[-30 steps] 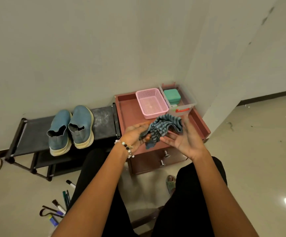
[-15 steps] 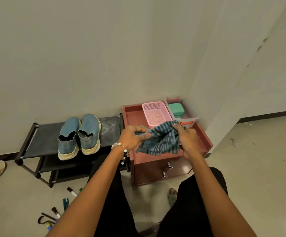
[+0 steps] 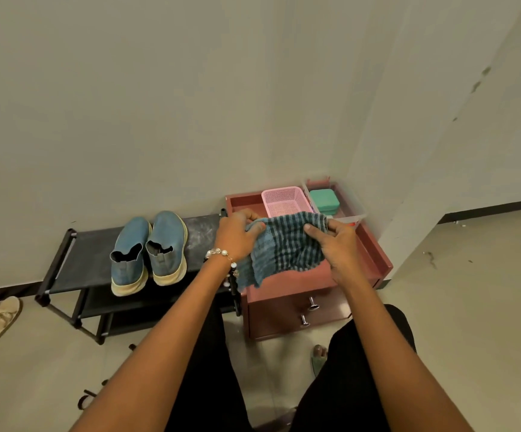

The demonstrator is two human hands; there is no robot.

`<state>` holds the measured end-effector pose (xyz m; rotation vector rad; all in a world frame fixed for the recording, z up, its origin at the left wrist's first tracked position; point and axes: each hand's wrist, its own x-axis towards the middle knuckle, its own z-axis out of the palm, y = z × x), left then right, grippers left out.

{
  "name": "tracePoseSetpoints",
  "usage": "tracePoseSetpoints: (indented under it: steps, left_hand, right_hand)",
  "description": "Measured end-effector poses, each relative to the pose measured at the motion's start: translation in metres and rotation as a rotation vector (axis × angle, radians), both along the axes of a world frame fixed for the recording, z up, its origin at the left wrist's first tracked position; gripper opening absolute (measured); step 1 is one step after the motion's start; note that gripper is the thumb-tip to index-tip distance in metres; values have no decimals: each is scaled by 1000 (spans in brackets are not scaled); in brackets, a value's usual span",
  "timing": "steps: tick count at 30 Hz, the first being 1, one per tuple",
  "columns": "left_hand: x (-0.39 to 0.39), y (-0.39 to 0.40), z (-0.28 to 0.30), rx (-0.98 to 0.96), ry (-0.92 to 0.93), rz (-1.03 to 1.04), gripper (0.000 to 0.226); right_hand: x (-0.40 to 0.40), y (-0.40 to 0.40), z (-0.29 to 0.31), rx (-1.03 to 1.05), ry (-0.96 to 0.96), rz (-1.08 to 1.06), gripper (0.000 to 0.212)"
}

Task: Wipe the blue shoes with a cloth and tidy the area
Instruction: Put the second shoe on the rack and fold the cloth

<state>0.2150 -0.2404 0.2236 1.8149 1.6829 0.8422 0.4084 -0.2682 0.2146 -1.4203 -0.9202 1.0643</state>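
Blue shoes [image 3: 148, 251] sit side by side on the black shoe rack's [image 3: 81, 263] top shelf, long axes running front to back, toes toward the wall, heels toward the person. Both hands pinch the striped cloth [image 3: 284, 244] over the red cabinet [image 3: 374, 254], left hand [image 3: 237, 233] and right hand [image 3: 337, 244] spreading it sideways.

Seen from above, a person's left hand [image 3: 237, 235] and right hand [image 3: 337, 244] each grip an end of a striped blue cloth [image 3: 284, 247], stretched between them over a reddish-brown drawer unit [image 3: 374, 260]. Left of it, two blue shoes [image 3: 150, 251] sit side by side on a black rack [image 3: 78, 263]. A pink basket [image 3: 284, 201] stands on the unit behind the cloth.
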Motion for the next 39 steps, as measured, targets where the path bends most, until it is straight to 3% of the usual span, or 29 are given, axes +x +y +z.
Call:
tracePoseSetpoints:
  steps: [3,5,8,12,15,19,20,23,25,27,31,35,39]
  left_hand:
    - [17,-6,6,-53,-105,131,14]
    - [27,-8,9,-156,-263,119,13]
    - [35,-11,15,-393,-691,59,21]
    - [30,-14,21,-539,-943,-95,31]
    - [18,-10,18,-530,-884,-154,37]
    - [6,-3,5,-249,-578,22,16]
    - [3,-3,3,-228,-546,-16,19]
    - [7,-10,1,-466,-674,-273,32]
    - [13,-15,0,-550,-781,-284,26]
    - [19,-14,-6,-502,-768,-180,30]
    - [19,-13,-19,-599,-753,-99,29]
    - [12,-13,-23,-697,-797,-99,32]
    - [6,-6,-13,-537,-944,-126,34]
  right_hand:
    - [-20,-4,-2,123,-245,-43,11]
    - [-32,-11,-3,202,-327,77,17]
    - [-39,-18,-4,226,-322,390,34]
    - [-31,-19,-8,231,-233,450,55]
    - [-24,-13,-5,219,-221,290,38]
    - [-7,-8,11,59,238,186,25]
    - [-4,-7,14,24,342,203,23]
    - [1,-2,19,-20,516,223,24]
    - [0,2,19,-54,559,190,25]
    - [1,1,14,-162,492,187,21]
    - [2,-15,-11,-442,459,270,48]
    - [1,-13,-18,-287,552,90,66]
    - [5,-6,-5,89,610,186,74]
